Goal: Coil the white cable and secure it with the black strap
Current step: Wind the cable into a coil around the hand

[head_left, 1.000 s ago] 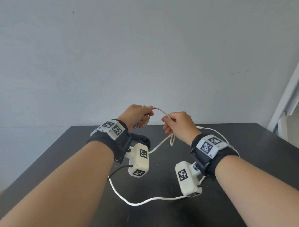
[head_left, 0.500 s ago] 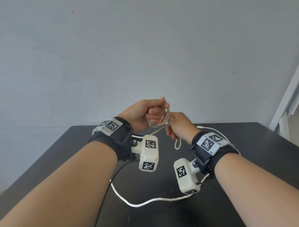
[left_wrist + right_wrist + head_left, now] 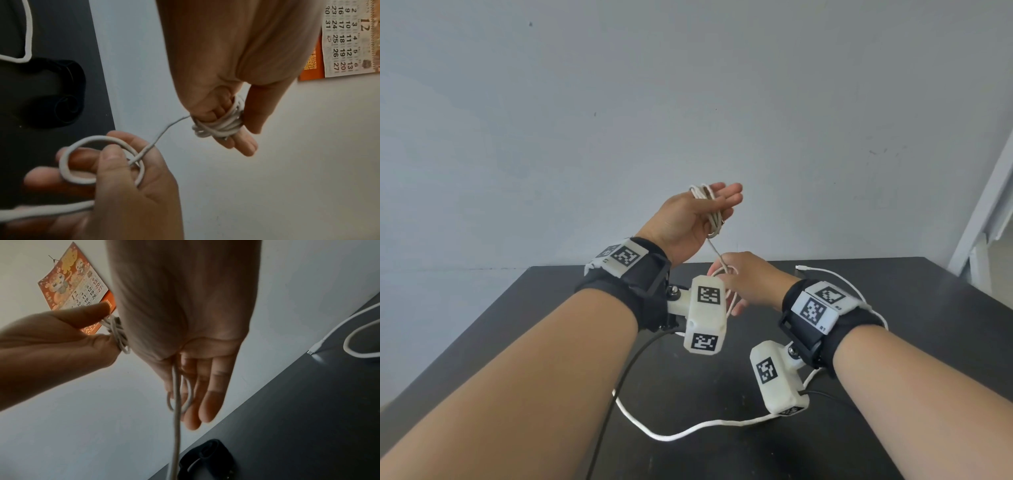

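Holding two hands up above one dark table [image 3: 914, 428], we count one white cable [image 3: 688, 430], one black strap [image 3: 68, 104] and one calendar [image 3: 82, 288] on the wall.

L hand [image 3: 688, 219] is raised, palm turned up, fingers straight and together. Several turns of the cable are wrapped round those fingers [image 3: 244, 144]; the thumb [image 3: 265, 105] sits just beside the wraps. We can't count the turns exactly, they overlap. Fingers aren't curled on the bundle, it just sits round them.

R hand [image 3: 750, 284] is lower, below the L fingers. One taut strand runs from the wrapped bundle down to it. In the left wrist view one loop [image 3: 98, 160] of cable lies across the R fingers, and the thumb [image 3: 115, 162] presses down where the strand crosses the loop, so the R hand is pinching the cable. From the right wrist view the R fingers look mostly straight, w/ the loop beside them.

Rest of the cable trails from the R hand down to the table, curves under both wrists, and ends in one connector [image 3: 802, 268] lying on the tabletop, well apart from the fingers.

Strap lies curled on the table, below the R fingertips, touching neither hand.
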Tool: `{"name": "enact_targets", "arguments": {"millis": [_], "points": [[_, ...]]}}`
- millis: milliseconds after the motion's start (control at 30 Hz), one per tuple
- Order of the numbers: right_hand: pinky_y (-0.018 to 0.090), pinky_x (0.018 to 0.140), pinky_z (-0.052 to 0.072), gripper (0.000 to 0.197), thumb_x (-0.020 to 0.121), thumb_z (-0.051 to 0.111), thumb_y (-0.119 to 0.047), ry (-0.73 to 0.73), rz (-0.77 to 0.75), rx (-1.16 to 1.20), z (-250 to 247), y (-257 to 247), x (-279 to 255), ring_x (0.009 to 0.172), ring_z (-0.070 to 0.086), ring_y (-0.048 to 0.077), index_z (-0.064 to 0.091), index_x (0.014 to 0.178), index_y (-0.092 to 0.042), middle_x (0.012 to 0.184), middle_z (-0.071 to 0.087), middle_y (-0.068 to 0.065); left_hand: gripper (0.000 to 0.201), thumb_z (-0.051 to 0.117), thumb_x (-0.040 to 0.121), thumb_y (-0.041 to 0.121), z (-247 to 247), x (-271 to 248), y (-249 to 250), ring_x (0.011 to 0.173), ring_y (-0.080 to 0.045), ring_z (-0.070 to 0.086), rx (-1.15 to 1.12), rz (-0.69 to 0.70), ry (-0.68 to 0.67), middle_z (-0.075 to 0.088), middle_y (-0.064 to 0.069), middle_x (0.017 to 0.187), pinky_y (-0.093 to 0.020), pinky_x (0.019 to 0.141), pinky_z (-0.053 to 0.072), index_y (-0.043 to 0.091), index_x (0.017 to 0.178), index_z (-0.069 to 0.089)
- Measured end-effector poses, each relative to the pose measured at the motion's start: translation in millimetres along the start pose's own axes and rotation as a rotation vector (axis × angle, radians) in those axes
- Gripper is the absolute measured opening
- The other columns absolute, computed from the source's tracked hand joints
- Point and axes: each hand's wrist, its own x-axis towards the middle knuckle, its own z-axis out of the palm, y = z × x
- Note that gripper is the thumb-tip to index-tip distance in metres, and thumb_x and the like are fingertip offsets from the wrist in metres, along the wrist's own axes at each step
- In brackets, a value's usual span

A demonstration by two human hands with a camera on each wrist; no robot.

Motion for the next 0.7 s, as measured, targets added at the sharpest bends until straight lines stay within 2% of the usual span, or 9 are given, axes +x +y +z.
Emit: {"name": "enact_targets", "arguments": {"millis": [100, 200, 300, 367, 433, 500, 567, 633, 700], "points": [[0.021, 0.040, 0.047, 0.016, 0.095, 0.044, -0.013, 0.010, -0.068, -0.077, 0.5, -4.5, -2.5, 0.056, 0.062, 0.018, 0.060, 0.097, -0.015, 0.078, 0.065, 0.001, 0.043, 0.046, 0.090, -0.013, -6.6, 2.5, -5.5, 0.103, -0.020, 0.065, 0.133, 0.051, 0.088, 0.063, -0.013, 0.121, -0.027, 0.095, 0.048, -0.005, 0.132, 0.040], [0.021, 0.043, 0.043, 0.016, 0.093, 0.047, -0.013, 0.020, -0.114, -0.079, 0.2, -10.0, -1.6, 0.048, 0.057, 0.014, 0.062, 0.092, -0.016, 0.076, 0.069, 0.001, 0.043, 0.046, 0.090, -0.012, -10.1, 1.3, -10.7, 0.110, -0.018, 0.060, 0.562, 0.092, 0.135, 0.060, -0.013, 0.128, -0.020, 0.084, 0.049, -0.002, 0.132, 0.041], [0.023, 0.048, 0.043, 0.015, 0.092, 0.048, -0.012, 0.008, -0.115, -0.076, 1.0, -11.8, -1.6, 0.045, 0.054, 0.013, 0.063, 0.089, -0.014, 0.078, 0.070, 0.005, 0.040, 0.045, 0.089, -0.010, -13.2, 5.3, -15.4, 0.104, -0.015, 0.061, 0.912, 0.079, 0.116, 0.063, -0.010, 0.121, -0.011, 0.069, 0.050, 0.001, 0.127, 0.041], [0.018, 0.044, 0.044, 0.017, 0.093, 0.049, -0.013, 0.013, -0.119, -0.085, 1.8, -9.4, -1.9, 0.042, 0.053, 0.011, 0.066, 0.092, -0.009, 0.074, 0.069, 0.004, 0.029, 0.041, 0.085, -0.013, -14.4, 6.9, -16.1, 0.103, -0.018, 0.064, 1.031, 0.038, 0.091, 0.066, -0.013, 0.115, -0.016, 0.064, 0.049, 0.008, 0.105, 0.048], [0.015, 0.042, 0.044, 0.021, 0.095, 0.051, -0.016, 0.034, -0.122, -0.080, 2.0, -6.8, -1.6, 0.042, 0.053, 0.012, 0.067, 0.094, -0.002, 0.069, 0.066, 0.001, 0.026, 0.046, 0.081, -0.012, -18.3, 6.8, -17.1, 0.099, -0.017, 0.066, 1.207, 0.015, 0.011, 0.066, -0.017, 0.107, -0.027, 0.072, 0.055, 0.014, 0.080, 0.043], [0.014, 0.042, 0.043, 0.024, 0.095, 0.053, -0.018, 0.049, -0.113, -0.076, 1.9, -5.4, -0.9, 0.043, 0.052, 0.014, 0.068, 0.094, 0.000, 0.068, 0.067, -0.002, 0.022, 0.056, 0.079, -0.006, -23.1, 5.8, -20.8, 0.086, -0.017, 0.067, 1.383, 0.003, -0.091, 0.067, -0.016, 0.091, -0.032, 0.073, 0.055, 0.011, 0.077, 0.042], [0.014, 0.042, 0.042, 0.026, 0.096, 0.049, -0.021, 0.046, -0.107, -0.063, 1.9, -5.5, -1.3, 0.045, 0.053, 0.013, 0.067, 0.088, -0.005, 0.070, 0.069, -0.001, 0.027, 0.055, 0.078, -0.005, -26.8, 7.1, -26.3, 0.063, -0.017, 0.053, 1.578, 0.029, -0.140, 0.057, -0.013, 0.072, -0.028, 0.055, 0.044, 0.011, 0.069, 0.036], [0.016, 0.044, 0.042, 0.026, 0.098, 0.044, -0.018, 0.038, -0.100, -0.007, 1.4, -5.5, -3.2, 0.044, 0.055, 0.013, 0.063, 0.080, -0.014, 0.072, 0.070, 0.002, 0.030, 0.049, 0.075, -0.007, -27.2, 6.4, -30.5, 0.059, -0.017, 0.038, 1.724, 0.067, -0.168, 0.045, -0.011, 0.071, -0.027, 0.053, 0.032, 0.014, 0.067, 0.030], [0.020, 0.046, 0.042, 0.025, 0.097, 0.042, -0.013, 0.071, -0.083, 0.061, -0.8, -4.0, -3.8, 0.043, 0.055, 0.015, 0.060, 0.080, -0.016, 0.071, 0.071, 0.004, 0.024, 0.054, 0.076, -0.003, -25.7, 3.8, -31.8, 0.061, -0.017, 0.040, 1.794, 0.088, -0.180, 0.043, -0.006, 0.072, -0.023, 0.053, 0.031, 0.011, 0.075, 0.034]]}}
